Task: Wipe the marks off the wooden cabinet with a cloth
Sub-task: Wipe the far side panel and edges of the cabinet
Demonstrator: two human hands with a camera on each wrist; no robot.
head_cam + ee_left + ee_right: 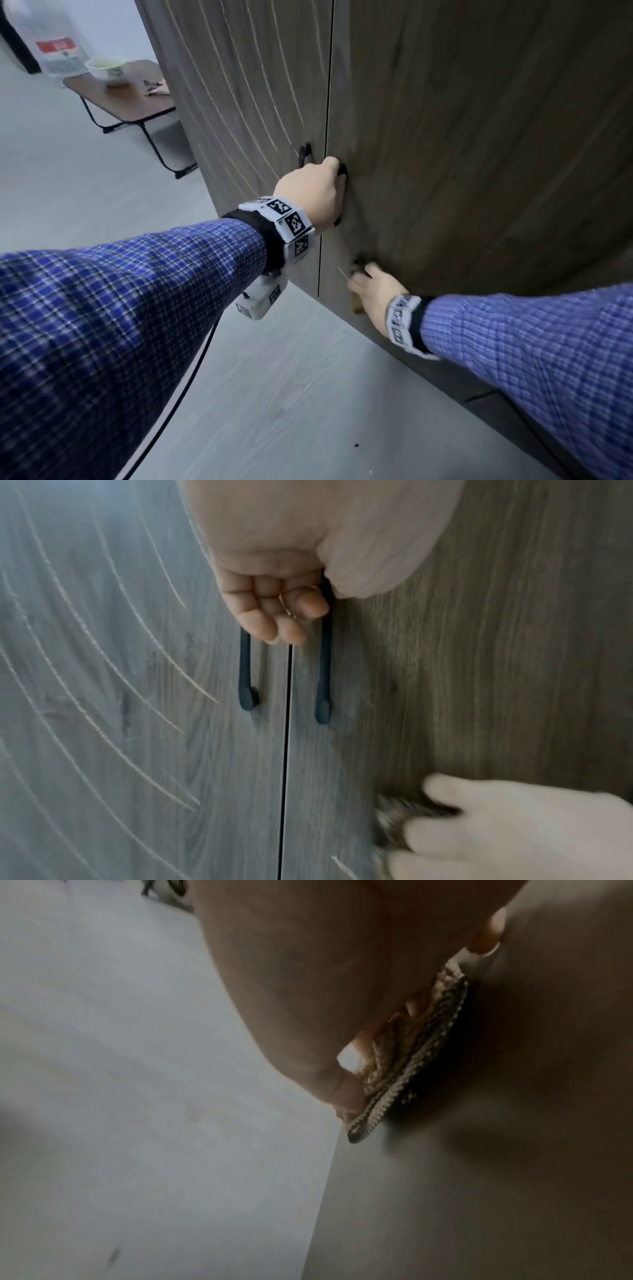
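- Nearest the head camera are two plaid sleeves [113,308], soft checked fabric, each ending in a marker wristband
- The cloth [411,1053] is a small woven rag, patterned dark and tan with a stitched edge; it looks light, limp and grippy, best bunched under the fingertips so it cannot slide out
- The right hand [371,291] has its fingers curled over that cloth, pressing it flat on the right cabinet door [479,137], low down beside the door gap
- One short pale mark [342,865] lies just beside the cloth; the long curved marks [113,669] arc across the left cabinet door [239,85]
- The left hand [311,193] is wrapped round the dark, smooth, slim right door handle [325,674], likely steadying the door
- The doors are stiff grey-brown woodgrain panels, matte; the left door handle [247,680] is free
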